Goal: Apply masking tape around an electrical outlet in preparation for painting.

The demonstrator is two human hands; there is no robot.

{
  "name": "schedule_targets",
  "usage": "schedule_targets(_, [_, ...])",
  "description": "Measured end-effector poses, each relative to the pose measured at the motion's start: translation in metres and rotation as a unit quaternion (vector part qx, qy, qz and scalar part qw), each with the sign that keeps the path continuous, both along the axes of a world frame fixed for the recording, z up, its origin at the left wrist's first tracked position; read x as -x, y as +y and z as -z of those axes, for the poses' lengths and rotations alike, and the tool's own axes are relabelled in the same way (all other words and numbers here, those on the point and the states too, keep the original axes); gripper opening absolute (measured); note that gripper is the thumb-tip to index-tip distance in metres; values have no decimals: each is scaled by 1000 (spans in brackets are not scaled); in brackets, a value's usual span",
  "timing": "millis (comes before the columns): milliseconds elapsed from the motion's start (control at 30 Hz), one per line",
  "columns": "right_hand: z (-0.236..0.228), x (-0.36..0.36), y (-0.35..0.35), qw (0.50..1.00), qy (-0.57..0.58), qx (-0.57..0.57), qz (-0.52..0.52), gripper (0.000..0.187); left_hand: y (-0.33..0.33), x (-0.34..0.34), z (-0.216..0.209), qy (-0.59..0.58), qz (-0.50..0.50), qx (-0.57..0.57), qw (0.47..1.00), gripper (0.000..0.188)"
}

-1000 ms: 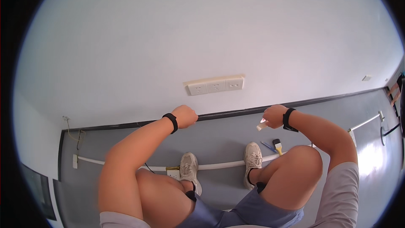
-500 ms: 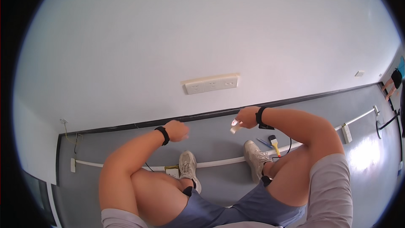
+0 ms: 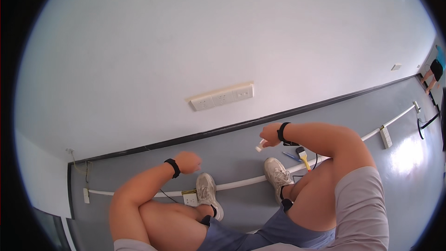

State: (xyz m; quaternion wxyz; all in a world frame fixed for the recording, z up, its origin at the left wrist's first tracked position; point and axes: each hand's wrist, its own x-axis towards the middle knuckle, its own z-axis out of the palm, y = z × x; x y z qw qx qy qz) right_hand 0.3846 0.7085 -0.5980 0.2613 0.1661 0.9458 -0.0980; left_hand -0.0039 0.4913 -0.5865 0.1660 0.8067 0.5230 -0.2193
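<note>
My right hand [image 3: 271, 135] is closed on a small whitish piece [image 3: 260, 146], perhaps a tape roll; its exact kind does not show. It is held above the grey floor, in front of the wall's dark skirting. My left hand [image 3: 188, 162] hovers over the floor to the left, above and beside my left shoe. Its fingers are curled and slightly blurred, and whatever may be in them is hidden. Between and beyond both hands, a white three-part socket panel [image 3: 222, 97] sits on the wall, with a beige strip along its upper edge. Neither hand touches it.
Below my hands a white conduit [image 3: 241, 184] crosses the floor, with a socket box [image 3: 190, 199] beside my left shoe [image 3: 209, 195]. A paintbrush [image 3: 303, 157] and a blue pen-like tool [image 3: 291, 156] lie by my right shoe [image 3: 278, 176]. At far right stands another person [image 3: 436, 69].
My left hand has moved down and a little left, away from the wall. The right hand has turned slightly, still holding the whitish piece. The whole view has tilted a little.
</note>
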Motion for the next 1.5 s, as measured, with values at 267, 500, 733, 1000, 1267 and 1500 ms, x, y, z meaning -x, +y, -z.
schedule_targets(267, [-6, 25, -7, 975, 177, 137, 3, 47, 5, -22, -3, -77, -38, 30, 996, 43])
schedule_targets(500, [-59, 42, -59, 910, 301, 274, 74, 29, 2, -74, -40, -408, -145, -70, 898, 61])
schedule_targets(733, [-54, 53, -60, 913, 310, 254, 79, 43, 10, -70, -53, -388, -186, -27, 902, 30])
schedule_targets(1000, [-51, 40, 36, 950, 250, -99, 160, 27, -9, 13, -7, -150, -120, -19, 981, 22])
schedule_targets(1267, [-44, 1, 148, 844, 444, -268, 137, 11, 7, 22, 38, -7, -35, 54, 998, 14])
schedule_targets(1500, [-21, 1, 163, 841, 465, -272, -53, 15, -11, 21, 30, 3, -104, 84, 991, 25])
